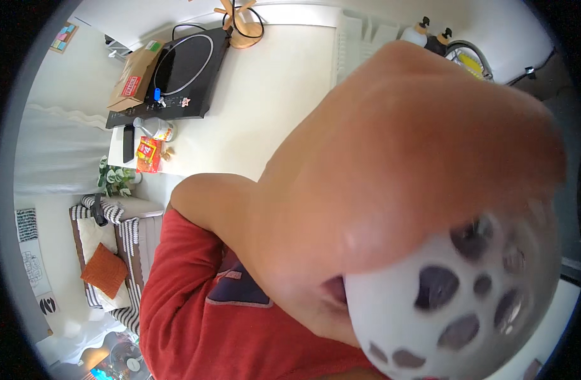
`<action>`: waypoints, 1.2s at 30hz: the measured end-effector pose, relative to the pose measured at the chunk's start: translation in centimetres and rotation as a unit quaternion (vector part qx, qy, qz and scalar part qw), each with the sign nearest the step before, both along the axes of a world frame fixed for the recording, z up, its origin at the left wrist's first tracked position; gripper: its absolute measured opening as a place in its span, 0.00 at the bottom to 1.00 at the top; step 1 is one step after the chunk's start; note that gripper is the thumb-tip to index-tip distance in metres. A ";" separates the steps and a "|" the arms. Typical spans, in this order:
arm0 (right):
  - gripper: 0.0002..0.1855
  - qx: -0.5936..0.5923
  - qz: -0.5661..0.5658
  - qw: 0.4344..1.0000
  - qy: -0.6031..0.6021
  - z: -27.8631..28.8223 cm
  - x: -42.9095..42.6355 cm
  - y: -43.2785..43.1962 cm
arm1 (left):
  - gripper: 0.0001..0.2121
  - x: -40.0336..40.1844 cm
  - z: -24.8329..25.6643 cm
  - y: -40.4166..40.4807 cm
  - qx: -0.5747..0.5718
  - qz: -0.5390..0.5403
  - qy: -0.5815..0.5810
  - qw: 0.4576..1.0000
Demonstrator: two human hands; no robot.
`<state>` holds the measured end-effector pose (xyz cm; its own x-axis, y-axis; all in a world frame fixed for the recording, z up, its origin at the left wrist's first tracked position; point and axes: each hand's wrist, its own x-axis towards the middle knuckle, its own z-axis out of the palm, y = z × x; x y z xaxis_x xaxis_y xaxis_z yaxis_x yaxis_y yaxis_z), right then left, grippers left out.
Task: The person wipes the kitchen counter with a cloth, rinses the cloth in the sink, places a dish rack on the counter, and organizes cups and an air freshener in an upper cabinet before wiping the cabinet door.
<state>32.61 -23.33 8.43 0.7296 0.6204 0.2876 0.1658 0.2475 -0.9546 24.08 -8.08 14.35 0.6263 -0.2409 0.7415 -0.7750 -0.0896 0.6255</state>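
My left arm comes out of a red sleeve, bends at the elbow and reaches across the view. My left hand, large and blurred close to the camera, is closed on a white cup with dark spots. The cup fills the lower right, and its far side looks glossy. A dark gap shows between hand and cup; whether it is a handle opening I cannot make out. The fingertips are hidden. My right hand is out of view. Before me lies a white countertop.
At the left stands a black induction cooktop with a cardboard box. Nearby are a spray bottle, a phone-like black object and a red food packet. Further back are a wooden stand, pump bottles and a faucet.
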 end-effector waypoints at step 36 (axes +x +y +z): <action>0.40 -0.003 -0.023 0.998 -0.060 -2.5 2.7 4.7 | 0.34 6.2 -5.6 1.9 -0.163 0.129 0.184 0.961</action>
